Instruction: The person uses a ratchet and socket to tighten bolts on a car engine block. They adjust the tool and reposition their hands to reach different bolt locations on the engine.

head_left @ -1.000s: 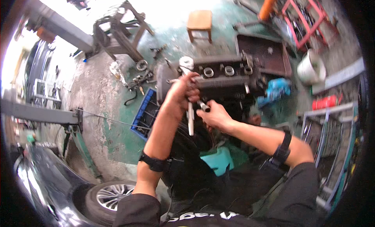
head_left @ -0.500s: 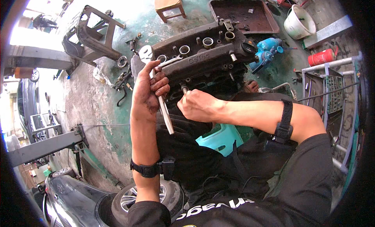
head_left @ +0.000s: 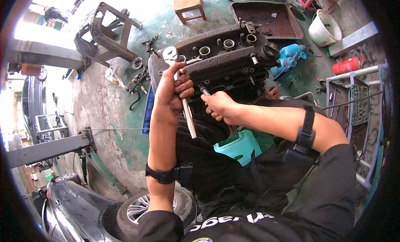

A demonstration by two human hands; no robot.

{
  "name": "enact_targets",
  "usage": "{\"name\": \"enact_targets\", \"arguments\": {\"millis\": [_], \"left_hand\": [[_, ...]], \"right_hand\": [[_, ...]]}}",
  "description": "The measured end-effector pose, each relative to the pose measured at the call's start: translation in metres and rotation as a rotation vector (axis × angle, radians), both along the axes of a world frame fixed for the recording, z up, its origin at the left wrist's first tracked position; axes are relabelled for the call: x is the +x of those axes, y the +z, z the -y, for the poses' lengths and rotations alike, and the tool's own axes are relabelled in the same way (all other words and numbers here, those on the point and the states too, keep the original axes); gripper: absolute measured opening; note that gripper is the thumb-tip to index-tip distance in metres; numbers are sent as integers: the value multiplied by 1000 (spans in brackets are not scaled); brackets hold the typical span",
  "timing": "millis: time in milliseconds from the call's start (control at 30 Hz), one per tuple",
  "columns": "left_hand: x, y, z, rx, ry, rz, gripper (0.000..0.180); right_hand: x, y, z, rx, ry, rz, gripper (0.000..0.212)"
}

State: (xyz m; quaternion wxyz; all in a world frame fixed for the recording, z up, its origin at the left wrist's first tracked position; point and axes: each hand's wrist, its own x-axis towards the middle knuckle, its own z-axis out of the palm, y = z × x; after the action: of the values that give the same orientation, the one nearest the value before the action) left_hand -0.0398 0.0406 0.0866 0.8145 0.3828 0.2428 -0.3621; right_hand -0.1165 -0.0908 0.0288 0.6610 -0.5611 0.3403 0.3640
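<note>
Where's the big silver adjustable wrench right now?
In the head view, left of centre: the silver adjustable wrench is gripped in the left hand, its upper end showing against the left end of the dark engine cover.

Both hands (head_left: 170, 92) (head_left: 221, 106) curl into grips, right elbow (head_left: 333, 131) bent.

In the left hand (head_left: 173, 86), a wrench (head_left: 188, 118) is gleaming silver; in the right hand (head_left: 221, 105), a tool (head_left: 204, 90) is showing grey. Beyond the hands, an engine (head_left: 233, 61) is looking blackish brown. To their right, a container (head_left: 289, 52) is glowing blue, a bucket (head_left: 320, 31) off-white and a cylinder (head_left: 347, 66) red. Left of them, the floor (head_left: 118, 144) is showing patchy green and grey.
</note>
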Motion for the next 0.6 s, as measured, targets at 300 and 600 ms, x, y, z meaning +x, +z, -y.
{"name": "enact_targets", "arguments": {"millis": [300,600], "left_hand": [[-2,-5,1,-18,1,-11,20],[-9,-9,-2,147,-143,94,21]], "right_hand": [[1,19,-1,-990,1181,774,21],[18,15,20,-554,582,565,25]]}}
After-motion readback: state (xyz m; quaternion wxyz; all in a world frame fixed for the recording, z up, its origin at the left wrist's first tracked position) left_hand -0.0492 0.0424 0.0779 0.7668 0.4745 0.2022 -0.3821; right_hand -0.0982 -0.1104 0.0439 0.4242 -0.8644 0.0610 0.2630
